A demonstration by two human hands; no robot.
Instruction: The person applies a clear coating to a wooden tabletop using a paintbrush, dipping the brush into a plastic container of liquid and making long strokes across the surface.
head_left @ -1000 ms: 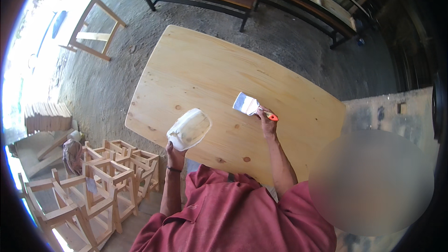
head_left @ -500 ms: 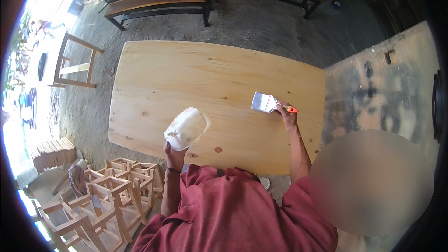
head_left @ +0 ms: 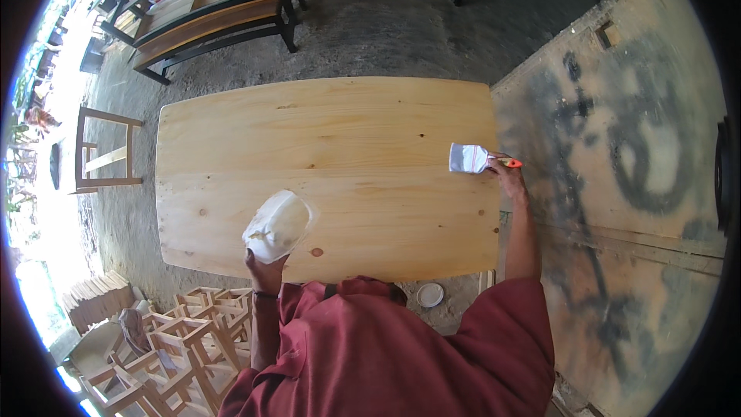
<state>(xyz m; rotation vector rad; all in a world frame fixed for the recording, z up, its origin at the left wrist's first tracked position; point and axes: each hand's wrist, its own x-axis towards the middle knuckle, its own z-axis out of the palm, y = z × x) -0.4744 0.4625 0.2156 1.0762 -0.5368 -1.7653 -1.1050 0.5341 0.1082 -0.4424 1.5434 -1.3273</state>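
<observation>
So the left hand [head_left: 264,269] is wrapped around a white plastic tub [head_left: 278,225], held over the pale wooden bench [head_left: 332,154] at about 7 o'clock on the board. The right hand [head_left: 508,177] is closed on a wide brush [head_left: 471,159] with an orange handle, bristles touching the bench's 3 o'clock edge. A small white lid [head_left: 430,294] lies on the floor by the near edge.
</observation>
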